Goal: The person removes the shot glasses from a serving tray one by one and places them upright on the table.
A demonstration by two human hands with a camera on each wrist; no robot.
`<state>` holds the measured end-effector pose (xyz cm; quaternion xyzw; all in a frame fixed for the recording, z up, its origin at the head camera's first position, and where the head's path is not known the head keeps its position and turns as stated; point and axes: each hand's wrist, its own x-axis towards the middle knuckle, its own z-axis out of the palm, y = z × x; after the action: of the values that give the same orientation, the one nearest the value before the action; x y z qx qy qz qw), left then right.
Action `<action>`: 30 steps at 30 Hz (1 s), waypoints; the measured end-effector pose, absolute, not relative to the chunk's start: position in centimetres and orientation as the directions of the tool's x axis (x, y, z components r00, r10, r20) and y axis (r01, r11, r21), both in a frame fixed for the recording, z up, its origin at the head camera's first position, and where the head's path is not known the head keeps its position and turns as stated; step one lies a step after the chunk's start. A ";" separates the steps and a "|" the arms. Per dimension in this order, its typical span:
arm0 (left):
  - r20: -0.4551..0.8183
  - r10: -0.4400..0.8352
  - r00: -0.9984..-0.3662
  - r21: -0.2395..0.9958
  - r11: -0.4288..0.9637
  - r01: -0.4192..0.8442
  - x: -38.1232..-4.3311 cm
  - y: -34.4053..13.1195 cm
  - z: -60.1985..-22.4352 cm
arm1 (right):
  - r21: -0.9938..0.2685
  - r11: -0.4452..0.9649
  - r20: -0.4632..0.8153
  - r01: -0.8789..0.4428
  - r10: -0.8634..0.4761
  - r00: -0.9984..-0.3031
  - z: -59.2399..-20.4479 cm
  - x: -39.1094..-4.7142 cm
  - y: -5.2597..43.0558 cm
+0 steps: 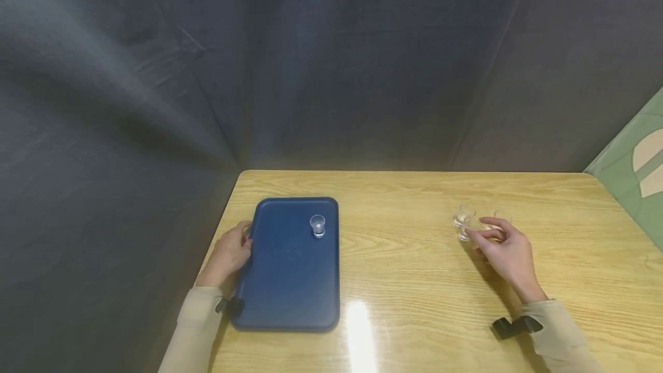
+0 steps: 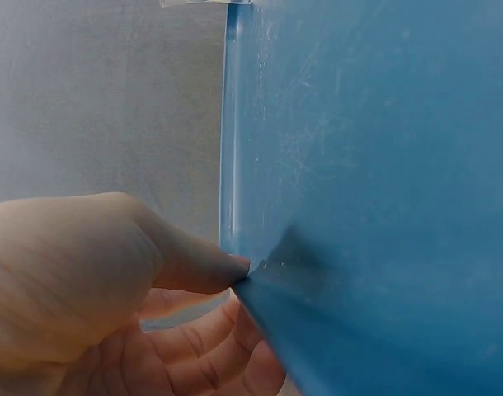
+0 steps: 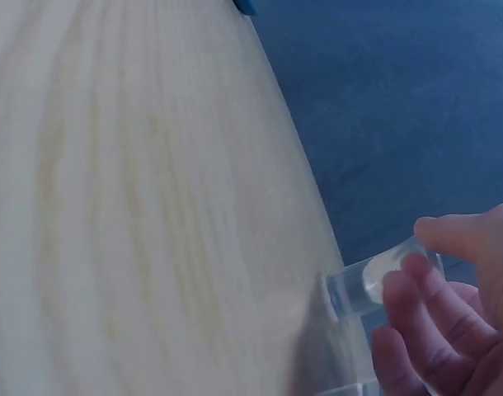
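A dark blue tray [image 1: 290,281] lies at the left of the table, bearing one small clear shot glass [image 1: 318,227] towards its far right corner. My left hand [image 1: 229,252] grips the tray's left rim; in the left wrist view the thumb presses on the rim [image 2: 232,165] and the fingers curl below it. Over at the right, my right hand [image 1: 510,255] pinches a clear shot glass [image 3: 347,290] between thumb and fingers. Just behind that glass stands another shot glass [image 1: 464,214]. A further one [image 1: 501,215] is partly hidden behind the right fingers.
Wood-grained table [image 1: 404,281] spreads between the tray and the glasses, with a bright light reflection near its front. A dark curtain [image 1: 362,73] hangs along the back and left edges. Green patterned fabric [image 1: 637,171] shows at the far right.
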<state>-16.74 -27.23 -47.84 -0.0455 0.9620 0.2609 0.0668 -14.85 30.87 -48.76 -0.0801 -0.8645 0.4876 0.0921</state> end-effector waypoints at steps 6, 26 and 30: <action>-0.156 -0.049 -0.986 0.495 0.860 -0.122 -16.7 -27.2 -47.7 | -0.862 0.507 0.137 -0.008 0.218 -0.966 -48.3 -14.9 30.7; -0.138 -0.049 -0.989 0.490 0.864 -0.112 -16.7 -27.3 -47.9 | -0.834 0.522 0.189 -0.181 -0.037 -0.981 -47.7 -16.2 24.4; -0.138 -0.045 -0.989 0.493 0.864 -0.108 -16.7 -27.2 -47.9 | -0.855 0.486 0.164 -0.183 -0.081 -0.983 -48.6 -16.5 22.5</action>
<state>-16.72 -27.23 -47.88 -0.0397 0.9633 0.2582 0.0611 -16.53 22.52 -48.55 0.0766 -0.8605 0.5011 0.0509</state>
